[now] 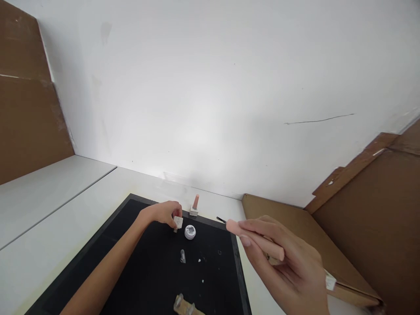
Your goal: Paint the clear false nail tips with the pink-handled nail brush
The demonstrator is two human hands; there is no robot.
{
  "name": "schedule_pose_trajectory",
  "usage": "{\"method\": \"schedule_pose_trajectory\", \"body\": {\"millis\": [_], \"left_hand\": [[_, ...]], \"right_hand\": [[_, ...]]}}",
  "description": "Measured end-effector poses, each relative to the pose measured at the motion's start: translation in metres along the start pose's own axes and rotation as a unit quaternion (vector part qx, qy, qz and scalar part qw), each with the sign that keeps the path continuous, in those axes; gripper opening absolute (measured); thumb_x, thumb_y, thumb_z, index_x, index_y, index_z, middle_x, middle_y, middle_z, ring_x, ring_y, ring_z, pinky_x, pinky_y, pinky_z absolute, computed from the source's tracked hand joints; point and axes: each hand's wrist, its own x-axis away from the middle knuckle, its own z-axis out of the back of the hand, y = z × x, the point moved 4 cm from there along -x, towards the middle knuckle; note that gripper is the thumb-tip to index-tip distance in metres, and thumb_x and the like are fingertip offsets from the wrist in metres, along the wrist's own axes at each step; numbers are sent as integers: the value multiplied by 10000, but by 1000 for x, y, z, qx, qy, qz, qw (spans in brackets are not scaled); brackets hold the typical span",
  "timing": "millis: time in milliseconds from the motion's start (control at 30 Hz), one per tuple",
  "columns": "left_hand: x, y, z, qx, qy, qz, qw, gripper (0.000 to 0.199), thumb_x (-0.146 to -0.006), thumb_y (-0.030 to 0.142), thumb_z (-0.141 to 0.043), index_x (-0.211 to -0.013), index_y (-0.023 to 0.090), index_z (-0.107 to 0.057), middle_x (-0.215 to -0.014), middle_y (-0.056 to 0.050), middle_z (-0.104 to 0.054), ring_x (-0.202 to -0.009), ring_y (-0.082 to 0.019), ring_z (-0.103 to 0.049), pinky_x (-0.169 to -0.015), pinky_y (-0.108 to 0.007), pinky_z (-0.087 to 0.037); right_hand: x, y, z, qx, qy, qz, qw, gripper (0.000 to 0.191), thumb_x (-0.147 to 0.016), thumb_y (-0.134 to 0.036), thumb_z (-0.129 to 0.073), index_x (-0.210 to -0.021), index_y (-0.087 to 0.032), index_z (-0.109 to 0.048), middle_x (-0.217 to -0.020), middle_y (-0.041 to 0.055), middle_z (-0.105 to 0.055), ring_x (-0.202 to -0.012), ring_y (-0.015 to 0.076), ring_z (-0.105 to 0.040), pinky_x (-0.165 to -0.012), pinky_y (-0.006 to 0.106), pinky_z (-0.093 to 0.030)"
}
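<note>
Right hand point(293, 264) grips 1 smooth, cylindrical pink brush handle point(269, 248), left hand point(166, 211) pinching 1 squarish white block point(178, 222).

Single head-worn view, facing forward and down, right hand point(297, 258) near, left hand point(165, 211) farther, white wall point(197, 87) beyond

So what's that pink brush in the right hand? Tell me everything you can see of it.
The brush has a long, smooth, pale pink handle, plastic by its look, with a thin dark tip sticking out of the front end. Single bristles are too small to make out. The right hand grips the handle between thumb and fingers, holding it aslant, tip toward the picture's upper left, near the black surface's far right corner in this view.
</note>
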Motion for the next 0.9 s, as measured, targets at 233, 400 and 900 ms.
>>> {"method": "schedule_pose_trajectory", "body": {"millis": [233, 400, 900], "left_hand": [[-7, -5, -11, -5, -28, -6, 1000, 383, -545, 177, -784, -869, 198, -581, -982, -13, -575, -921, -214, -575, -749, -267, -445], [-6, -7, -13, -11, -40, 17, 999, 411, -551, 185, -785, -906, 196, -579, -1004, -20, -574, -904, -218, -580, -728, -271, -445], [15, 29, -2, -65, -57, 25, 996, 398, -602, 242, -715, -980, 213, -595, -1015, -33, -592, -870, -224, -585, -663, -273, -448]], "right_hand": [[1, 2, -1, 3, -4, 7, 1000, 212, -791, -41, -560, -927, -202, -581, -695, 3, -656, -555, 120, -572, -464, 232, -439], [1, 2, 0, 6, -5, -2, 1000, 204, -789, -49, -562, -916, -206, -589, -683, -3, -653, -543, 119, -576, -465, 229, -444], [-1, -1, 1, 11, -1, 6, 1000, 205, -789, -49, -560, -911, -212, -582, -675, 5, -651, -533, 128, -582, -454, 237, -441]]}}
